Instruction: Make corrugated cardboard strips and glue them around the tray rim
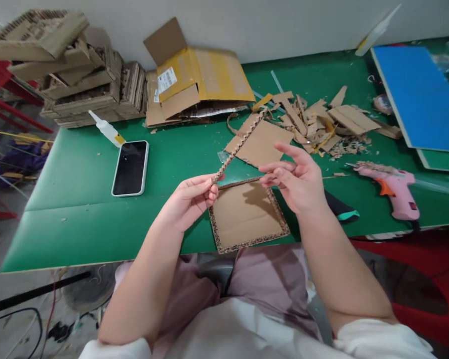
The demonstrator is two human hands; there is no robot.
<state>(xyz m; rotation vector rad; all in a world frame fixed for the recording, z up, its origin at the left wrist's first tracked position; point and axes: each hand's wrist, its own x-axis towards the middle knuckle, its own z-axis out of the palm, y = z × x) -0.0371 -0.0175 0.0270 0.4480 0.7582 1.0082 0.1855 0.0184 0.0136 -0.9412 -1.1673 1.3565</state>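
My left hand point(194, 197) pinches the lower end of a thin corrugated cardboard strip point(240, 145), which slants up and away to the right. With fingers apart, my right hand point(294, 177) hovers to the right of the strip and appears to hold nothing. Beneath both hands, near the table's front edge, lies a square cardboard panel point(247, 214) with corrugated strips along its edges. Part of its far right corner is hidden by my right hand. Just beyond is a loose flat cardboard piece point(267, 139), partly behind the strip.
A pink glue gun point(394, 189) lies at the right. Cardboard scraps point(314, 119) are heaped at the back, beside a yellow-taped box point(205, 75). A phone point(130, 168) and a white bottle point(107, 128) lie left. Cardboard frames point(86, 85) are stacked back left; a blue board point(421, 97) rests right.
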